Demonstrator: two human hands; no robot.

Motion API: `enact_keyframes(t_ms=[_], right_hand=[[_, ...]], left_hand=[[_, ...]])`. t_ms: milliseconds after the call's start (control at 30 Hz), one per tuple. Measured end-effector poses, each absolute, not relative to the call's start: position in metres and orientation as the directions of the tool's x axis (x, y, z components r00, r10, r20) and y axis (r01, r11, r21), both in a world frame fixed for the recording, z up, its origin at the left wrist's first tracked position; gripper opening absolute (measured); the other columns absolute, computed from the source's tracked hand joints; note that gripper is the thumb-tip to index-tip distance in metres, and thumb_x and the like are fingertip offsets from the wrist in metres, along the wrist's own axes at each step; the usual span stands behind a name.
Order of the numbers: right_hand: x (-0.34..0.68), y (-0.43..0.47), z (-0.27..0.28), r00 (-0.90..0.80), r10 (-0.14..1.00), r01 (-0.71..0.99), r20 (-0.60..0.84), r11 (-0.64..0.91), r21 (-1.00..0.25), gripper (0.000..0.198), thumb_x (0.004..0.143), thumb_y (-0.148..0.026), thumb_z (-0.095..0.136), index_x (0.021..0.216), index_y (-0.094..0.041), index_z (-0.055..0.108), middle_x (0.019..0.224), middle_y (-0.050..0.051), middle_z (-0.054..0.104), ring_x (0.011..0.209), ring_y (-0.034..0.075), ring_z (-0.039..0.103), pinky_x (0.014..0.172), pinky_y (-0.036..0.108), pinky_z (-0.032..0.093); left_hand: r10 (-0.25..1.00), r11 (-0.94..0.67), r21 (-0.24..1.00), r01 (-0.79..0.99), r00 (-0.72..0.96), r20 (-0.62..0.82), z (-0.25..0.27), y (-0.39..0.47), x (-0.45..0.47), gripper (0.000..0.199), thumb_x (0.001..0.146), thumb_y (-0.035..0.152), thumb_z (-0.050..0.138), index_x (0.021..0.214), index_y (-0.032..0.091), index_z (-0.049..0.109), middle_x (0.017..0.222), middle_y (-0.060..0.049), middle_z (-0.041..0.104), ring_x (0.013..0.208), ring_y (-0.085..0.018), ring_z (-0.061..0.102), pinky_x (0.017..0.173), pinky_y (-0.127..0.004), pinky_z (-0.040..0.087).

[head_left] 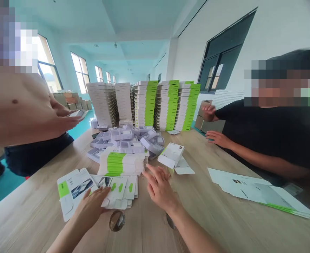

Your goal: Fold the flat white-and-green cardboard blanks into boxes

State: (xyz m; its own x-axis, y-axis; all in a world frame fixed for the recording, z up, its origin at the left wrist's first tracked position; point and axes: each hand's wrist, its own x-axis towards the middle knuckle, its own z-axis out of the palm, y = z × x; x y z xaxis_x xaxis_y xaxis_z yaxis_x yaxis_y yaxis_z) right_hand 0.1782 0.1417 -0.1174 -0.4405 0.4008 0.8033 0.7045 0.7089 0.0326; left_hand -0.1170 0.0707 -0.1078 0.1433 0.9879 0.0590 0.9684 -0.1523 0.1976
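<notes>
My left hand point(93, 203) lies with its fingers stretched over flat, unfolded white-and-green cartons point(121, 196). Another flat carton point(77, 188) with a dark picture on it is beside that hand, to its left. My right hand point(159, 186) is open, fingers apart, at the right end of a row of folded white cartons with a green band point(115, 164). Whether its fingertips touch that row I cannot tell. Beyond the row is a heap of pale lilac plastic trays point(128, 137). A white carton point(172, 154) rests tilted on another piece to the right.
Tall stacks of white-and-green boxes point(149, 105) stand at the table's far end. Flat cartons point(260, 193) lie on the right. A round hole point(117, 220) opens in the tabletop near me. One person point(270, 137) sits at right; another point(31, 109) stands at left holding something flat.
</notes>
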Motion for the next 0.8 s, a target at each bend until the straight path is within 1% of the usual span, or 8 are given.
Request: enact_keyframes(t_ms=[133, 267, 367, 433, 500, 600, 700, 800], right_hand=[[0.183, 0.147, -0.119, -0.428, 0.439, 0.681, 0.79, 0.732, -0.038, 0.041, 0.091, -0.002, 0.043, 0.118, -0.021, 0.067, 0.131, 0.011, 0.067, 0.109, 0.022, 0.065, 0.11, 0.045, 0.04], [0.185, 0.151, -0.119, -0.356, 0.544, 0.646, 0.76, 0.731, -0.221, 0.045, 0.09, -0.002, 0.045, 0.124, -0.023, 0.067, 0.135, 0.01, 0.066, 0.116, 0.025, 0.062, 0.113, 0.048, 0.039], [0.184, 0.148, -0.117, -0.29, 0.615, 0.58, 0.734, 0.723, -0.376, 0.044, 0.093, -0.008, 0.047, 0.128, -0.026, 0.067, 0.135, 0.01, 0.066, 0.122, 0.026, 0.061, 0.114, 0.05, 0.039], [0.185, 0.145, -0.114, -0.218, 0.667, 0.518, 0.713, 0.698, -0.495, 0.039, 0.098, -0.017, 0.046, 0.131, -0.025, 0.064, 0.135, 0.012, 0.066, 0.12, 0.027, 0.063, 0.11, 0.049, 0.044], [0.186, 0.143, -0.109, -0.136, 0.729, 0.435, 0.671, 0.652, -0.621, 0.037, 0.104, -0.03, 0.039, 0.134, -0.023, 0.061, 0.13, 0.013, 0.068, 0.107, 0.025, 0.069, 0.098, 0.045, 0.053], [0.188, 0.139, -0.101, -0.093, 0.812, 0.291, 0.576, 0.575, -0.764, 0.056, 0.11, -0.046, 0.016, 0.124, -0.019, 0.064, 0.098, 0.011, 0.075, 0.075, 0.02, 0.072, 0.07, 0.034, 0.058], [0.186, 0.134, -0.094, -0.178, 0.918, 0.014, 0.354, 0.362, -0.932, 0.061, 0.106, -0.062, 0.026, 0.122, -0.019, 0.065, 0.076, 0.006, 0.073, 0.066, 0.021, 0.07, 0.064, 0.035, 0.057], [0.177, 0.128, -0.093, -0.23, 0.965, -0.251, 0.128, 0.068, -0.965, 0.059, 0.086, -0.061, 0.07, 0.132, -0.027, 0.057, 0.092, 0.004, 0.077, 0.077, 0.025, 0.073, 0.072, 0.04, 0.059]], left_hand=[[0.947, -0.311, 0.229, 0.922, 0.283, 0.149, -0.117, 0.078, -0.157, 0.041, 0.088, 0.02, 0.062, 0.124, 0.034, 0.076, 0.133, -0.006, 0.074, 0.131, -0.032, 0.065, 0.115, -0.051, 0.045], [0.838, -0.427, 0.195, 0.883, 0.304, 0.454, -0.088, 0.079, -0.15, 0.04, 0.097, 0.025, 0.052, 0.13, 0.037, 0.071, 0.136, -0.002, 0.074, 0.127, -0.029, 0.068, 0.112, -0.047, 0.048], [0.596, -0.365, 0.298, 0.882, -0.024, 0.802, -0.063, 0.081, -0.114, 0.029, 0.1, 0.029, 0.052, 0.12, 0.028, 0.073, 0.103, -0.004, 0.083, 0.08, -0.021, 0.075, 0.081, -0.032, 0.057], [0.433, -0.344, 0.432, 0.833, -0.268, 0.861, -0.055, 0.088, -0.087, 0.019, 0.098, 0.033, 0.059, 0.09, 0.024, 0.073, 0.064, 0.002, 0.069, 0.05, -0.014, 0.056, 0.055, -0.025, 0.045], [0.494, -0.405, 0.642, 0.651, -0.435, 0.753, -0.056, 0.097, -0.065, 0.034, 0.095, 0.042, 0.063, 0.067, 0.023, 0.058, 0.051, 0.006, 0.05, 0.047, -0.012, 0.042, 0.048, -0.023, 0.037], [0.764, -0.355, 0.912, 0.206, -0.499, 0.41, -0.068, 0.112, -0.04, 0.046, 0.085, 0.063, 0.069, 0.066, 0.022, 0.058, 0.054, 0.004, 0.053, 0.052, -0.013, 0.047, 0.048, -0.022, 0.039], [0.945, -0.095, 0.99, -0.103, -0.322, 0.057, -0.084, 0.115, -0.023, 0.051, 0.073, 0.067, 0.078, 0.09, 0.019, 0.074, 0.069, -0.002, 0.073, 0.061, -0.021, 0.065, 0.051, -0.027, 0.049], [0.975, 0.183, 0.932, -0.314, -0.063, -0.213, -0.092, 0.105, -0.011, 0.055, 0.076, 0.065, 0.076, 0.106, 0.019, 0.078, 0.086, -0.009, 0.082, 0.077, -0.031, 0.076, 0.064, -0.038, 0.059]])
